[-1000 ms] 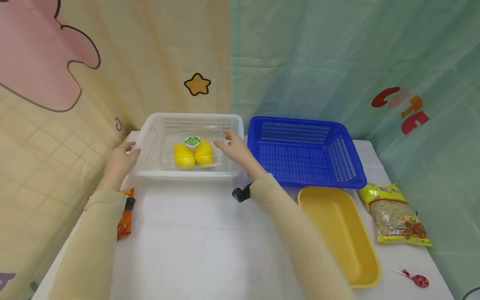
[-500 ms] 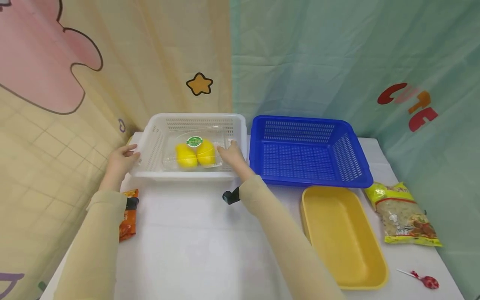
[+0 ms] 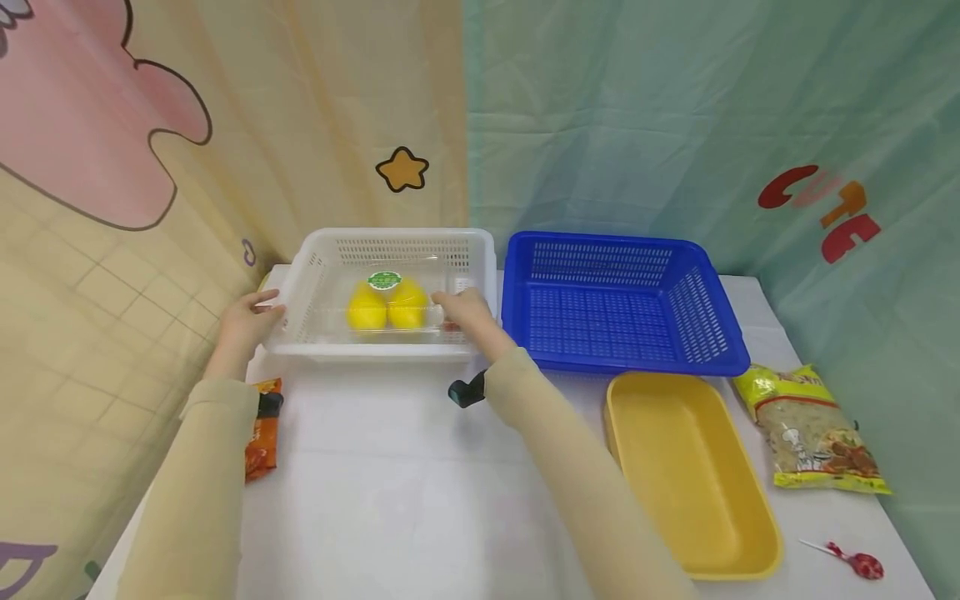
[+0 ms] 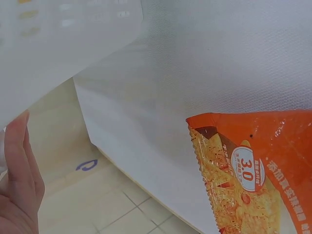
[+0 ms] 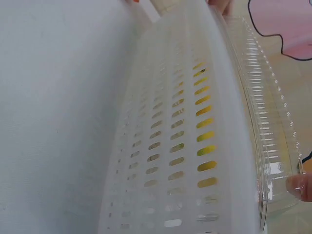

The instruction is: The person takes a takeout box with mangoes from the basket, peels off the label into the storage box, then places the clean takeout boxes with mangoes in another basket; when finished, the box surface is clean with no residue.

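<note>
My right hand (image 3: 468, 310) reaches into the white basket (image 3: 382, 350) and pinches the right side of a clear plastic clamshell box (image 5: 265, 126). Two yellow lemons (image 3: 367, 309) lie inside the box beneath a round green label (image 3: 385, 281). In the right wrist view the box stands above the basket's rim, with a fingertip (image 5: 297, 185) against its edge. My left hand (image 3: 243, 327) grips the basket's left rim; in the left wrist view its fingers (image 4: 18, 146) lie against the basket's outer side. Something small and red (image 3: 451, 326) shows beneath the right hand.
A blue basket (image 3: 626, 367) stands right of the white one, with a yellow tray (image 3: 686, 467) in front. A yellow-ended food bag (image 3: 813, 429) and a red lollipop (image 3: 866, 567) lie at far right. An orange snack packet (image 4: 263, 161) lies near the left forearm.
My right hand has moved down onto the clamshell box and taken hold of it. The box has tilted up slightly. The left hand has stayed at the basket's left rim.
</note>
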The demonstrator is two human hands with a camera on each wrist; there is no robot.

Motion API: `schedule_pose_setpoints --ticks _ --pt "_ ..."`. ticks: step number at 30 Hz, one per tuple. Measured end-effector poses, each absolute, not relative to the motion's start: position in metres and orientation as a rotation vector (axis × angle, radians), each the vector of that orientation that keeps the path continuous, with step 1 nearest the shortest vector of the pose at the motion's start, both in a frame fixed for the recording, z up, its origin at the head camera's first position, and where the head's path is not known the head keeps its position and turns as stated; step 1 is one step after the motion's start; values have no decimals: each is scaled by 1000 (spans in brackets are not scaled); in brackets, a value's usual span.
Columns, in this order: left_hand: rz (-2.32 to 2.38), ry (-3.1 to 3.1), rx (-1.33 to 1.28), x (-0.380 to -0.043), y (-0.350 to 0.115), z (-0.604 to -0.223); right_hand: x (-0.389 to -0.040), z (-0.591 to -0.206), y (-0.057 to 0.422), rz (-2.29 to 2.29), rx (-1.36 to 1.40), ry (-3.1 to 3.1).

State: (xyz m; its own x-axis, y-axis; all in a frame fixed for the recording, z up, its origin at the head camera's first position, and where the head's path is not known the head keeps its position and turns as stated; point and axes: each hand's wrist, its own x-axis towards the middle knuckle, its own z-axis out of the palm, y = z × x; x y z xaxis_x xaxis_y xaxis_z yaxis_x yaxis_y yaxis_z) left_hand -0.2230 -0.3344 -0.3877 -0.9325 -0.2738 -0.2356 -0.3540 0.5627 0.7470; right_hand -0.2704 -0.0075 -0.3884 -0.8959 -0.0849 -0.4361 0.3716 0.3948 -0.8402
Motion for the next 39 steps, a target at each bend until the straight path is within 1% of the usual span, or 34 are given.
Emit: schedule_pose_setpoints --ticks 5,10,14,18,22,25,31,39 --pt "1321 2691 -547 -228 -332 -389 -264 -371 12 -1637 222 2167" --pt "1303 2710 -550 -231 -329 -391 -249 -345 49 -1737 181 2114" --pt "1302 2723 -534 -232 -328 -390 -228 -330 93 -1752 106 2125" --pt "1292 2742 -531 -234 -328 -388 -194 -327 139 -1608 5 2208" --pt "1270 2753 -530 -236 -329 -387 -154 -336 176 -1518 -98 2235" --pt "1248 2757 -531 -237 -332 -388 -128 -348 189 -1551 -154 2174" --pt "1236 2761 -532 -238 -338 -394 -93 -374 192 -1568 -113 2101" --pt "1264 2751 -562 -239 -337 -397 -68 -403 180 -1693 61 2059"
